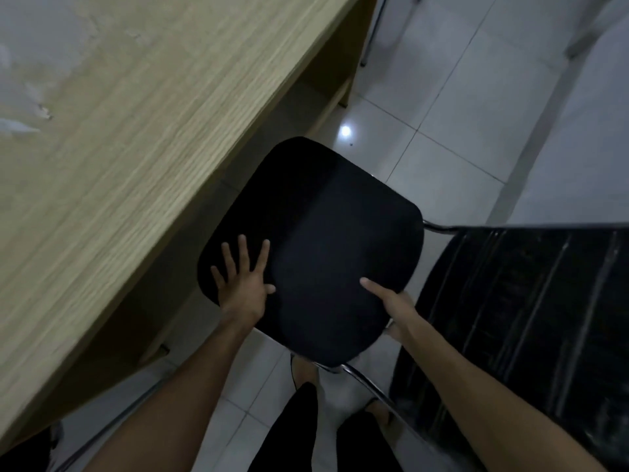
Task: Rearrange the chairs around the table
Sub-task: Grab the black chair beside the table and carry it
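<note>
A black chair is right below me, its padded seat [326, 233] turned with one corner toward the wooden table [136, 131] on the left. Its ribbed black backrest [527, 318] stands at the right on a chrome frame [439, 227]. My left hand [243, 277] lies flat on the seat's near left part with fingers spread. My right hand [391, 308] grips the seat's near right edge, thumb on top and fingers hidden under the rim.
The floor [459, 114] is white glossy tile. Thin metal legs of another chair [374, 28] show at the top by the table's end. My legs and bare feet [306, 373] are directly below the seat. A dark object sits at the bottom left corner.
</note>
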